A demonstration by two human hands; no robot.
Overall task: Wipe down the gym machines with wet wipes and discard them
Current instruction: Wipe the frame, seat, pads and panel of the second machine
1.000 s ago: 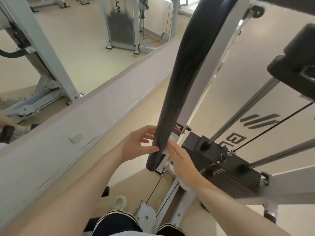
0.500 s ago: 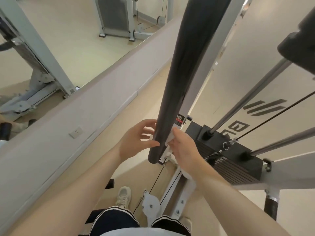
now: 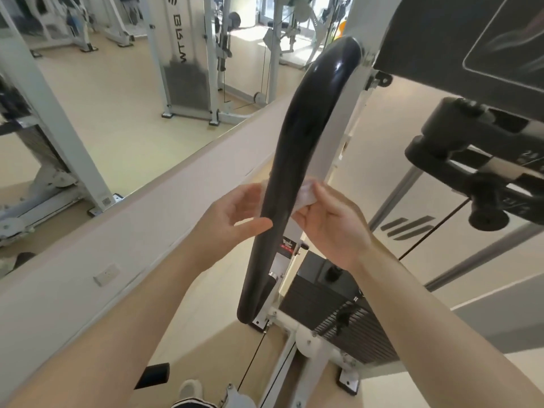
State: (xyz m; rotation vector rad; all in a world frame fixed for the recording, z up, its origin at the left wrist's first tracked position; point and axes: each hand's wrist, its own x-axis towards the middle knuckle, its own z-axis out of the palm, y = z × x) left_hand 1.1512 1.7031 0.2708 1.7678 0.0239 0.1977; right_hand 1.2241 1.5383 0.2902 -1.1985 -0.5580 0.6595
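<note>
My right hand [image 3: 329, 222] pinches a wipe [image 3: 306, 195] against the black bar [image 3: 290, 160]; my left hand [image 3: 232, 219] lies open beside it.

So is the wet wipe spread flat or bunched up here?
Bunched up. The wet wipe shows as a crumpled white wad pinched in the right hand against the black bar; the rest is hidden behind the bar.

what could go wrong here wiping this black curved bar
1. The wet wipe is bunched small under the right hand, so it may slip out or miss parts of the black curved bar.
2. The left hand only touches the bar with its thumb, giving little bracing.
3. The weight stack sits just below; a dropped wipe could land there.
</note>
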